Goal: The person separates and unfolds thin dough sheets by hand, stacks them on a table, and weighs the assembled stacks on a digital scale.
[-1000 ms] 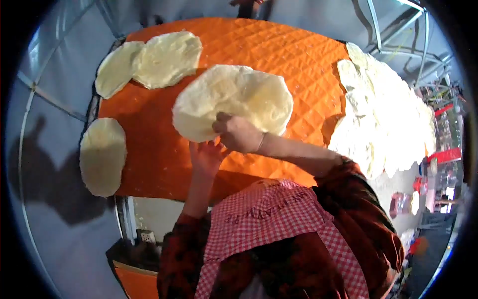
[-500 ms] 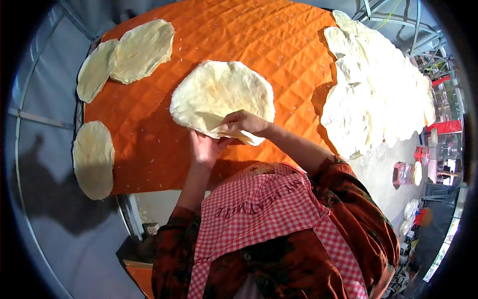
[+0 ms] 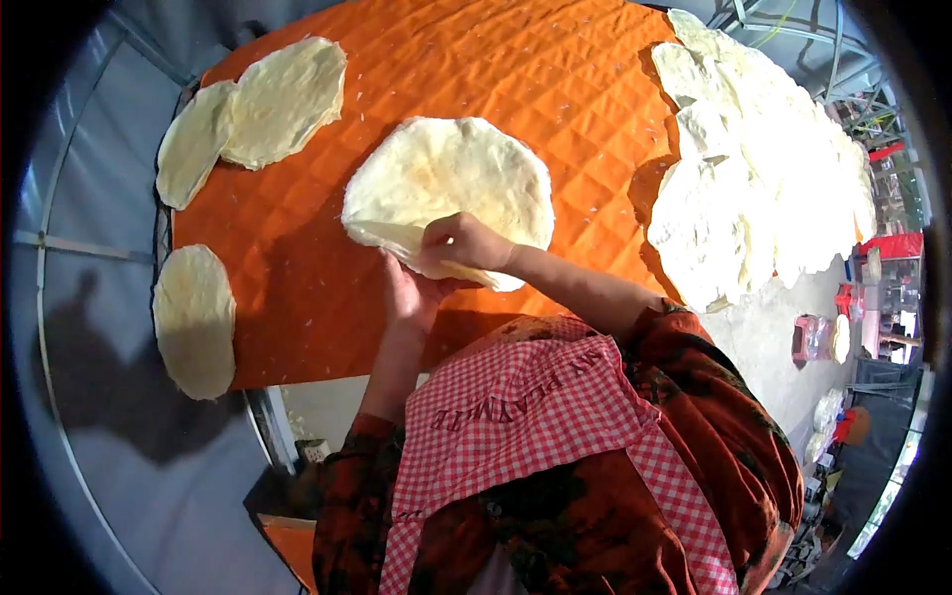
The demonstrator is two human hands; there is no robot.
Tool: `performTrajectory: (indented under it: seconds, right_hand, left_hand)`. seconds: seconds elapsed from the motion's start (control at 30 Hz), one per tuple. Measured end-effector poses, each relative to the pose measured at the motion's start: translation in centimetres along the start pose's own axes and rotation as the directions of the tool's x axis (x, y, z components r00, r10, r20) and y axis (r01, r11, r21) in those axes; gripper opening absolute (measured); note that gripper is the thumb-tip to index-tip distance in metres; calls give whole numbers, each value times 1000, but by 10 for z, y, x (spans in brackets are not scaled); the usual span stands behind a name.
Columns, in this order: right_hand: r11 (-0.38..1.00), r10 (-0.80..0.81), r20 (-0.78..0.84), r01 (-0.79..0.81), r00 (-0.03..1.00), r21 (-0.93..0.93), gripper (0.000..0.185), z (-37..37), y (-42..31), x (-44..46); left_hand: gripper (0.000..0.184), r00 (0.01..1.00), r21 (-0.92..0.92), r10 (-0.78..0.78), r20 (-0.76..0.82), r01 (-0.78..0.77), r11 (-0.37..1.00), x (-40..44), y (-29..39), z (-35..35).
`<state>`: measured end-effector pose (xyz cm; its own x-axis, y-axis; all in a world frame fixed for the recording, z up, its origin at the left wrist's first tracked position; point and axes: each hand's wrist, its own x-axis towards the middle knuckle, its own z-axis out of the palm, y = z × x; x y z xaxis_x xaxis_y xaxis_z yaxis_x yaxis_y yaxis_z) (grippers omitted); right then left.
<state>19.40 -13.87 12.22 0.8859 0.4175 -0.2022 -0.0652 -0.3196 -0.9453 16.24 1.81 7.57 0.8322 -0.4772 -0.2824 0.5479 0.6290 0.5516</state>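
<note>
Flatbread (image 3: 456,178) spread open, only near edge lifted.
Edge pinched between right hand's (image 3: 466,243) closed fingers; left hand (image 3: 409,296) beneath, finger opening hidden. Other flatbreads (image 3: 193,322) laid out.

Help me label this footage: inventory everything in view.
held flatbread: 1, cream, centre, near edge folded
left flatbreads: 3, cream, two overlapping
flatbread pile: uncountable pieces, cream, right
quilted cloth: 1, orange, beneath flatbreads
sheeting: count unclear, grey, left
metal poles: several, grey, left, upper right
floor: 1, grey, right
tub: 1, pinkish-red, on floor
box: 1, orange, lower left
checked apron: 1, red-and-white, worn
patterned shirt: 1, dark-red, worn
distant clutter: unclear count, mixed, right
left hand: 1, bare, at near edge
right hand: 1, bare, pinching fold
</note>
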Motion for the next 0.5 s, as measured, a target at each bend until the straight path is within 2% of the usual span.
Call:
performTrajectory:
  seconds: [0.1, 0.2, 0.23, 0.27, 0.3, 0.33, 0.37, 0.43, 0.47, 0.5]
  right_hand:
    - [984, 39, -12, -36, 999, 174, 16, -15, 30, 15]
    - [994, 5, 66, -12, 998, 107, 18, -21, 36, 14]
    - [999, 2, 97, 3, 995, -48, 23, -18, 29, 13]
    - [998, -52, 136, 57, 989, -34, 35, -13, 35, 19]
    - [995, -18, 54, 23, 998, -100, 44, -5, 26, 23]
    - [987, 12, -32, -17, 999, -161, 53, 3, 10, 27]
    - [977, 43, -46, -52, 998, -208, 67, 3, -8, 33]
    - [893, 79, 30, -57, 996, -446, 69, 4, -30, 54]
    - [831, 104, 63, -52, 993, -554, 70, 5, -39, 64]
    - [768, 82, 40, -37, 996, -640, 60, 7, -49, 72]
  left_hand:
    - [81, 996, -73, 42, -80, -48, 996, -4, 3, 9]
    - [75, 978, -68, 73, -197, -88, 994, 4, -2, -16]
    - [71, 973, 4, 97, -208, -99, 995, 7, -3, -23]
    - [68, 968, 78, 125, -217, -110, 991, 9, -4, -30]
    - [65, 963, 152, 152, -223, -120, 981, 10, -3, -32]
    - [62, 945, 372, 277, -176, -197, 907, 4, -2, -26]
    - [59, 917, 570, 387, -99, -266, 777, -5, -2, -18]
    - [51, 916, 199, 276, -291, -225, 954, 12, -9, -18]
    - [53, 912, 304, 298, -281, -209, 929, 17, -9, -17]
    - [54, 908, 408, 320, -270, -193, 892, 20, -6, -14]
